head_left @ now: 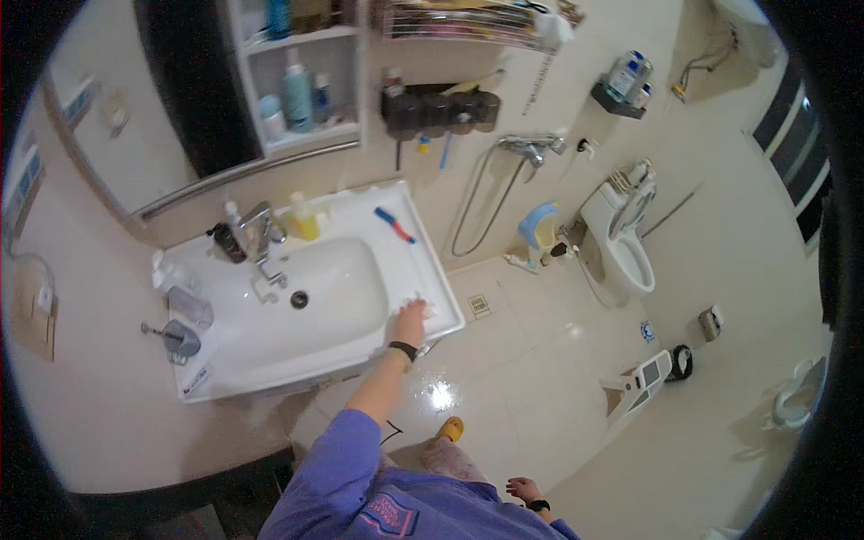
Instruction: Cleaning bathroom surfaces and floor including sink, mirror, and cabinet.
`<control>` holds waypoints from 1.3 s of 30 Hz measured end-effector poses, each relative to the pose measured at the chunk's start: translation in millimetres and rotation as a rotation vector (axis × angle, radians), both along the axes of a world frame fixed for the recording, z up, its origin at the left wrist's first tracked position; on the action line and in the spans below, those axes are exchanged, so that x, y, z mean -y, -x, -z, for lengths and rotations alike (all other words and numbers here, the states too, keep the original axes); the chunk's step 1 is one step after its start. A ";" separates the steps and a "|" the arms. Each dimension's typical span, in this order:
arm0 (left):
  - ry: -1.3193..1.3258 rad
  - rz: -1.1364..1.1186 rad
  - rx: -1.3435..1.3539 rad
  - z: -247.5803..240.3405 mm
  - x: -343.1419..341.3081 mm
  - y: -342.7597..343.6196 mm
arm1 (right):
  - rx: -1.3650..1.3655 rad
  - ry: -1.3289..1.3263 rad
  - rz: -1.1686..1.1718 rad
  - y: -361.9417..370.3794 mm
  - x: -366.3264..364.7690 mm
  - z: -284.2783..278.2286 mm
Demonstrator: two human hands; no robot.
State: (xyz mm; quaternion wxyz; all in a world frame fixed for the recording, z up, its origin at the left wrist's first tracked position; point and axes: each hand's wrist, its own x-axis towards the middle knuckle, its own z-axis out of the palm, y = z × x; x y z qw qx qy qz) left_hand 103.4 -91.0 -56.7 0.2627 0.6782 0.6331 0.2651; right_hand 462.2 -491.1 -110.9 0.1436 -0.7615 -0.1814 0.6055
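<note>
My left hand (411,320) reaches out to the right front corner of the white washbasin (438,286). Its fingers press down on a small crumpled white wipe or tissue (427,309), partly covered by the hand and hard to make out against the white rim. Farther back on that same side of the rim lies a red and blue toothbrush-like stick (394,225). Down by my right side hangs my right hand (522,490), its fingers loosely apart and nothing in them. Dark bands circle both wrists.
Behind the basin bowl stand the faucet (258,232), a dark pump bottle (227,243) and a yellow soap bottle (304,217). A clear bottle (191,306) and a grey cup (181,339) sit at its left. The toilet (627,261) stands farther right across the tiled floor.
</note>
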 end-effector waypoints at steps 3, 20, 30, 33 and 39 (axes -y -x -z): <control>-0.371 -0.149 -0.088 38.9 -49.9 32.5 | -0.093 0.047 0.043 -45.5 -11.1 19.6; 0.124 -0.088 -0.357 -14.5 -0.3 -24.3 | 0.023 -0.180 0.348 -207.5 -54.7 78.3; 0.583 0.062 0.671 -40.3 -173.2 -281.6 | -0.121 -0.060 0.579 -298.2 -105.5 91.0; 0.786 0.163 0.870 -58.5 -226.0 -445.6 | 0.052 -0.227 0.543 -359.0 -126.0 71.7; 1.157 0.692 0.986 -100.2 -270.0 -689.7 | 0.213 -0.542 0.953 -444.2 -178.2 2.9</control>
